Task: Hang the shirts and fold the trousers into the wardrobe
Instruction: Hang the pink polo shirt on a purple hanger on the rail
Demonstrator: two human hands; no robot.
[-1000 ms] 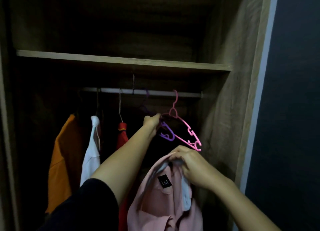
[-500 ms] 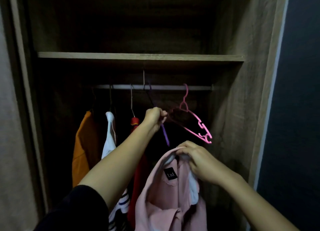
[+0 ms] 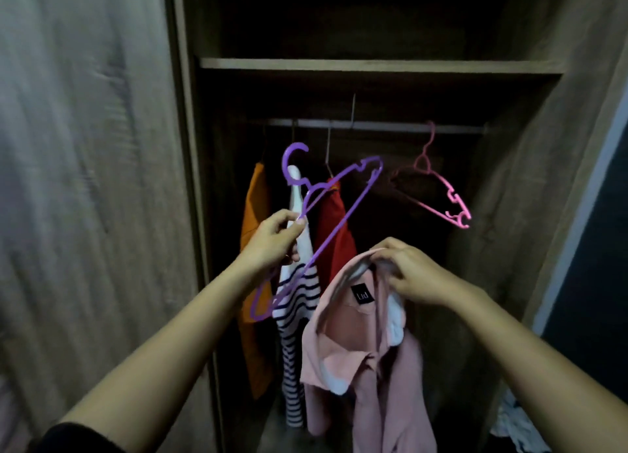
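Dim light. Brown wood-grain wardrobe (image 3: 530,180), wooden shelf board (image 3: 373,66) far inside; dark blue wall (image 3: 606,282) right; pale panel (image 3: 85,180) left, possibly its door.
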